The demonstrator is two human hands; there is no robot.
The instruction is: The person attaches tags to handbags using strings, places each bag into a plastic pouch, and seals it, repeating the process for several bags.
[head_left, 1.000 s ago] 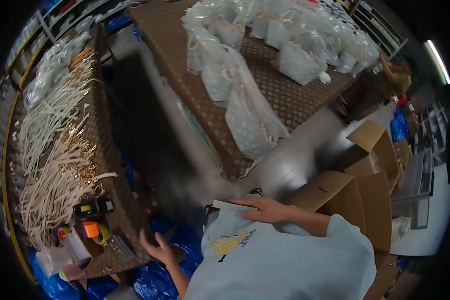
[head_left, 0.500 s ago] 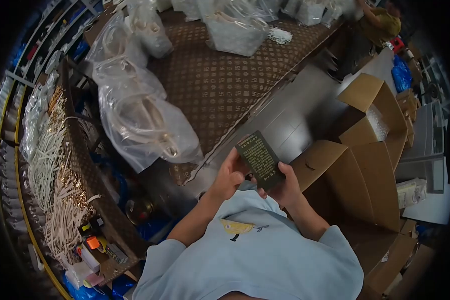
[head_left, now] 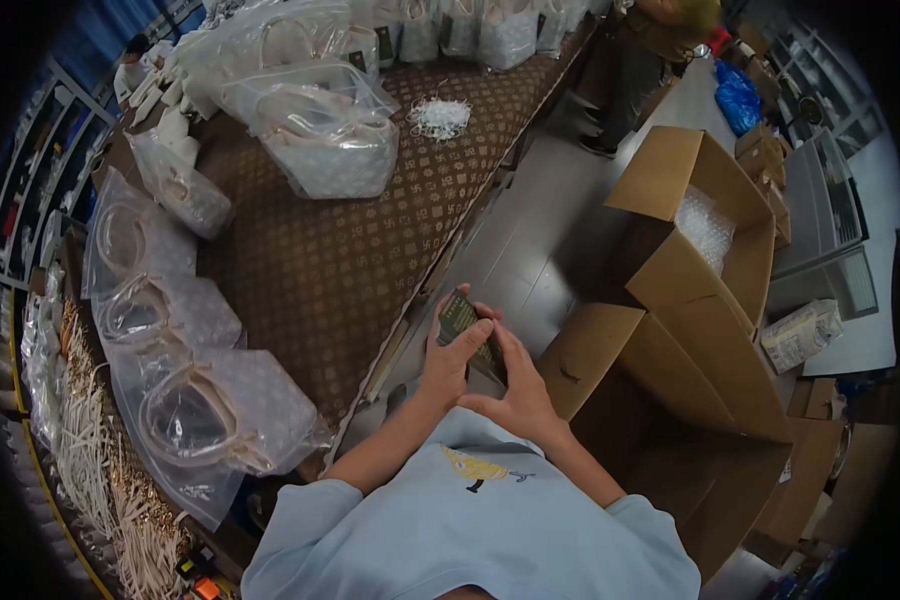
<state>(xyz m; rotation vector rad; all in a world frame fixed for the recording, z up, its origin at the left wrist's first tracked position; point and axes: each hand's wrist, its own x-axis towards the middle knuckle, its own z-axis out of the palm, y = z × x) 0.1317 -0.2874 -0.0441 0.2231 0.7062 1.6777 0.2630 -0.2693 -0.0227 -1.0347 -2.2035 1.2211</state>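
Observation:
A dark green card (head_left: 458, 318) with small yellow print is held low in front of my chest. My left hand (head_left: 452, 362) is closed around its left side, with the thumb lying across the printed face. At its right edge is my right hand (head_left: 522, 390), fingers bent against the card and thumb lower down; the two hands partly cover it. Left of my hands, handbags in clear plastic (head_left: 260, 395) lie along the near edge of the table (head_left: 370, 250), which has a brown patterned cover.
An open cardboard box (head_left: 715, 370) stands close on my right, and another box (head_left: 715, 190) behind it holds bubble wrap. More bagged handbags (head_left: 335, 150) and a heap of white strings (head_left: 438, 118) lie on the table. A person (head_left: 630, 80) stands beyond its right side.
My view has swung, showing more of the table's far end. The card has tilted and is now more covered, with my left thumb across its face and my right hand turned along its edge.

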